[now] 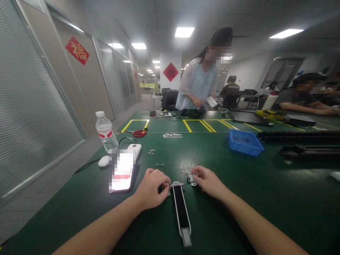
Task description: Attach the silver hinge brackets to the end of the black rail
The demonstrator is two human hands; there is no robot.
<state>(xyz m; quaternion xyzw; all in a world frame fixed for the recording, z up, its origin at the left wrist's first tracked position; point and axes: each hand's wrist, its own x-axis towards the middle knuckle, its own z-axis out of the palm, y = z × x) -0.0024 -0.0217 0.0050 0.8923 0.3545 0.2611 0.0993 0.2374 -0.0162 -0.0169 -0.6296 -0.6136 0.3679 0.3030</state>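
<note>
A long black strip with a pale rim and a metal end (pixel 181 210) lies on the green table (pixel 239 198), pointing toward me. My left hand (pixel 152 188) is closed in a pinch at the strip's far end, gripping a small dark tool or screw there. My right hand (pixel 207 180) is closed on a small metal bracket (pixel 191 178) just right of the strip's far end. Several small washers or nuts (pixel 159 164) lie scattered beyond my left hand.
A lit phone (pixel 122 171), a white mouse (pixel 103 161), a white power bank (pixel 135 148) and a water bottle (pixel 106 131) stand at left. Red scissors (pixel 139 133) lie farther back. A blue bin (pixel 244 142) sits at right. A person stands across the table; another sits at right.
</note>
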